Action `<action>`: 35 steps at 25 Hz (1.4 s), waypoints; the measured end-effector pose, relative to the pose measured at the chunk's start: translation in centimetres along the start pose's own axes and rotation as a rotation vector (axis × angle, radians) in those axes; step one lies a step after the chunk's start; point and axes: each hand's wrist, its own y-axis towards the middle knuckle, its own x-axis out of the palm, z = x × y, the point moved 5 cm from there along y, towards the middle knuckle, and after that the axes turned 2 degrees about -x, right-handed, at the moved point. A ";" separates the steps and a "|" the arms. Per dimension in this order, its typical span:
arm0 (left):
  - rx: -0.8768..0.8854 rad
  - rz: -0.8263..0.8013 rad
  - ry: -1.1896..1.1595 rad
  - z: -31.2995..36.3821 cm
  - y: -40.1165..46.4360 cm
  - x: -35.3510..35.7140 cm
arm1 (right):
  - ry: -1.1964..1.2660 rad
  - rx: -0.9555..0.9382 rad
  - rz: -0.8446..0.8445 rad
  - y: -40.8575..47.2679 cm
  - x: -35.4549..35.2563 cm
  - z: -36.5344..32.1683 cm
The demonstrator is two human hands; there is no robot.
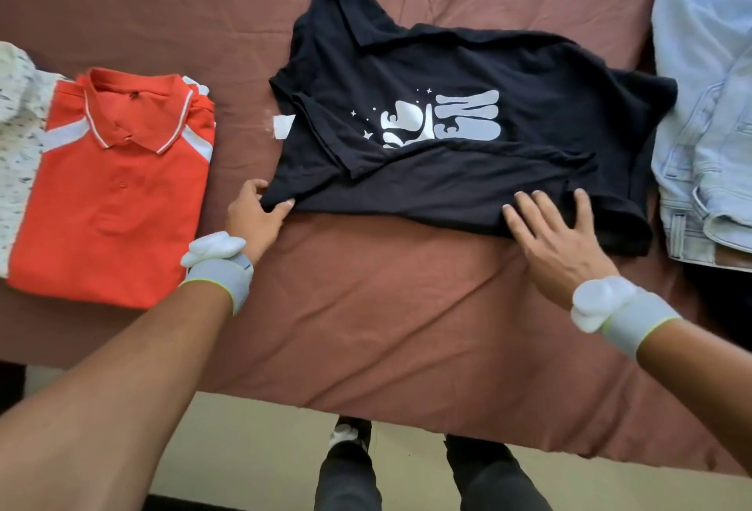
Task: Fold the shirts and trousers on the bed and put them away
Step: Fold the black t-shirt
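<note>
Near the bed's (pixel 366 307) front edge, the left hand (pixel 254 213) is pinching the black shirt's (pixel 468 168) left corner while the right hand (pixel 557 233) is pressing flat, fingers spread, on its near hem; pulling taut before folding should prevent wrinkles.

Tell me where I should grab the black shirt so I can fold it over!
Probably by the two corners of the near edge, coming from the foot of the bed. The black shirt lies flat with that edge closest. The left hand already pinches the near left corner, while the right hand lies flat near the right one. The orange shirt and jeans crowd both sides.
</note>
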 end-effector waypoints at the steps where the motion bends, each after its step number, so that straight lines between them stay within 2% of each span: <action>1: -0.021 -0.010 -0.001 0.0 0.5 0.0 | 0.002 0.016 -0.033 0.3 0.2 -0.6; 4: -0.001 -0.061 0.039 0.1 1.1 -0.1 | 0.088 0.144 -0.133 1.5 0.4 -0.6; 8: -0.002 -0.102 0.034 -1.6 1.0 -0.8 | 0.164 0.179 -0.340 1.4 0.2 -0.2; 13: 0.046 -0.133 0.263 -4.4 -0.4 -4.3 | 0.158 0.063 -0.409 -2.6 -0.5 -6.1; 16: 0.059 -0.210 0.382 -6.3 -1.3 -5.4 | 0.163 0.054 -0.440 -3.4 -2.0 -8.6; 19: 0.277 -0.158 0.392 -5.5 -1.4 -6.0 | 0.147 0.117 -0.449 -3.1 -2.8 -7.9; 21: 0.551 -0.056 0.298 -2.6 -1.6 -5.9 | 0.196 0.239 -0.446 -3.0 -2.1 -6.2; 23: 0.790 -0.085 0.329 0.9 -1.9 -4.0 | 0.238 0.371 -0.463 -3.3 -1.5 -4.2; 26: 0.812 -0.295 0.599 3.8 -0.8 0.5 | 0.291 0.649 -0.470 -4.7 -1.0 -0.5; 28: 0.820 -0.335 0.708 4.2 0.6 1.8 | 0.192 0.729 -0.420 -5.0 -0.9 1.1; 29: 0.865 -0.330 0.705 4.5 1.1 1.7 | 0.139 0.676 -0.345 -4.4 -1.4 1.0; 32: 1.021 -0.311 0.555 5.3 1.8 0.8 | 0.212 0.261 -0.025 -0.6 -3.4 -4.2; 34: 0.948 -0.283 0.452 6.1 2.2 0.1 | 0.402 0.048 0.093 2.9 -6.3 -9.2; 35: 0.874 -0.261 0.414 6.7 2.5 -0.3 | 0.520 -0.019 0.092 4.8 -7.4 -11.8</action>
